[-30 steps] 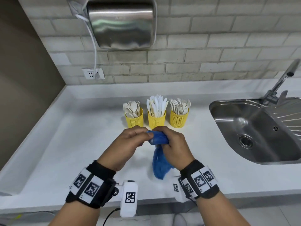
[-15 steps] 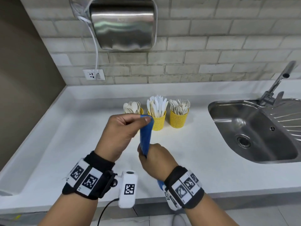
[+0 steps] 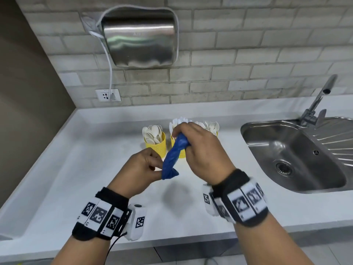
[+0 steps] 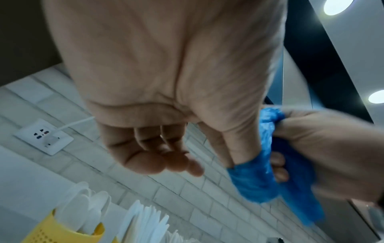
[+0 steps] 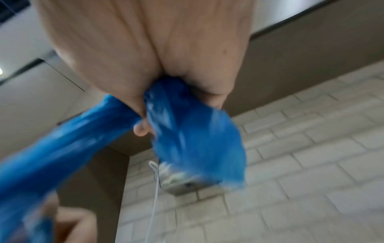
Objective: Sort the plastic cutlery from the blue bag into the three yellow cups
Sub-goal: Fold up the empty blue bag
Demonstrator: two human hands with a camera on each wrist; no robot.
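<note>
The crumpled blue plastic bag (image 3: 172, 157) is twisted into a rope above the white table (image 3: 95, 169) — right hand (image 3: 202, 150) clenched round its top, left hand (image 3: 141, 171) pinching the bottom. Behind, three yellow perforated cups (image 3: 155, 146) stand loaded with white plastic cutlery (image 3: 152, 131) — sorting looks finished, only the bag left.
</note>
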